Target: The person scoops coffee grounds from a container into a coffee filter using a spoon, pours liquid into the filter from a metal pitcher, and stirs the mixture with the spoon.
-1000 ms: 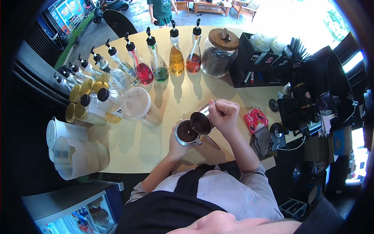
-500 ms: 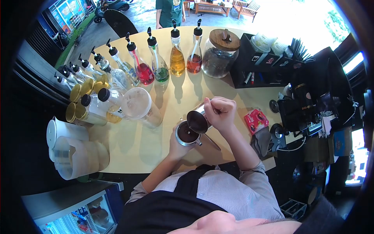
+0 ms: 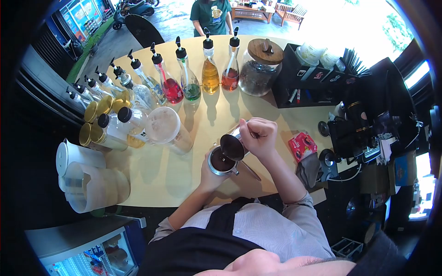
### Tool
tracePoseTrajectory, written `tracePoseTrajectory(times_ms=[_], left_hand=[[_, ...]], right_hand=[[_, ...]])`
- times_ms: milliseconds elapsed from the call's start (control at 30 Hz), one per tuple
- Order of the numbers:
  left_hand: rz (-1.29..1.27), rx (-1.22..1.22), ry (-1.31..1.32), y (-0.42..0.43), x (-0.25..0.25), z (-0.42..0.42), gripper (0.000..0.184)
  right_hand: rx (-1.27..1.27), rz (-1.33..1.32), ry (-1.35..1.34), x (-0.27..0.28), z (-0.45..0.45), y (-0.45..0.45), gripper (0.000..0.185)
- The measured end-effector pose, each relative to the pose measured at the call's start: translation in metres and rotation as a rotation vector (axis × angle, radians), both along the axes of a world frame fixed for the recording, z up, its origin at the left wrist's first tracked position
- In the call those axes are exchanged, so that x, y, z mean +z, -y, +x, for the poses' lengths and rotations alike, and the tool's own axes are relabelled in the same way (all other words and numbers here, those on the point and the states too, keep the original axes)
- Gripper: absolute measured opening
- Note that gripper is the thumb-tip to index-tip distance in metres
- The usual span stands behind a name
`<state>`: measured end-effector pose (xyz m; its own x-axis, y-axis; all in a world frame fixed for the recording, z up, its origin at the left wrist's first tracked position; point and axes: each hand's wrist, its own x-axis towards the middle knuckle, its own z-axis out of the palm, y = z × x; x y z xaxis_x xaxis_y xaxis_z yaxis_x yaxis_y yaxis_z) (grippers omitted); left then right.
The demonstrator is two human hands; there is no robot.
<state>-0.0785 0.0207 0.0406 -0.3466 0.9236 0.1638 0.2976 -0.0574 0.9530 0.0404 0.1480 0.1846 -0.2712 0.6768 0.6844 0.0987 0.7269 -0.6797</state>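
In the head view, my left hand [image 3: 210, 175] is wrapped around the side of a round metal-rimmed cup [image 3: 217, 171] with small lugs on its rim and something dark inside. My right hand [image 3: 261, 135] is closed in a fist at a metal pitcher [image 3: 236, 133], whose handle is mostly hidden by the fingers. The pitcher leans to the left, and its round dark mouth sits just over the cup's upper right edge. Whether liquid is flowing between the two cannot be made out. A thin brown stick-like thing [image 3: 251, 171] lies on the table beside the cup.
Pump bottles of coloured syrup [image 3: 210, 76] line the table's far edge, ending at a wooden-lidded jar [image 3: 260, 69]. Tubs and jars [image 3: 163, 126] crowd the left. At right are a red packet [image 3: 302, 146], dark cloth [image 3: 307, 170] and black organizer [image 3: 304, 92]. A person [image 3: 212, 16] stands beyond.
The person across the table has moved closer and to the right. The view has tilted slightly. Both hands, the cup and the tilted pitcher keep nearly the same position.
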Motion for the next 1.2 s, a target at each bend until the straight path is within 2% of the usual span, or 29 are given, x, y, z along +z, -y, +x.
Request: tracePoseTrajectory(times_ms=[167, 333, 633, 1033, 1133, 1200], left_hand=[[-0.061, -0.001, -0.038, 0.002, 0.003, 0.000, 0.090], [0.033, 0.009, 0.051, 0.001, 0.001, 0.001, 0.090], [-0.021, -0.010, 0.110, 0.001, -0.003, 0.001, 0.095], [0.062, -0.024, 0.094, -0.001, -0.004, 0.002, 0.098], [0.016, -0.021, 0.001, 0.001, -0.006, 0.000, 0.097], [0.016, -0.034, 0.047, 0.000, -0.005, 0.000, 0.097]], right_hand=[[-0.007, 0.008, 0.007, 0.003, -0.003, 0.001, 0.043], [0.017, 0.035, 0.007, 0.003, -0.006, 0.002, 0.044], [0.024, 0.050, 0.011, 0.002, -0.005, 0.002, 0.042], [-0.007, 0.020, 0.017, 0.004, 0.008, 0.009, 0.043], [-0.024, 0.017, 0.031, 0.003, 0.013, 0.008, 0.045], [-0.039, 0.003, 0.024, -0.001, 0.015, 0.007, 0.043]])
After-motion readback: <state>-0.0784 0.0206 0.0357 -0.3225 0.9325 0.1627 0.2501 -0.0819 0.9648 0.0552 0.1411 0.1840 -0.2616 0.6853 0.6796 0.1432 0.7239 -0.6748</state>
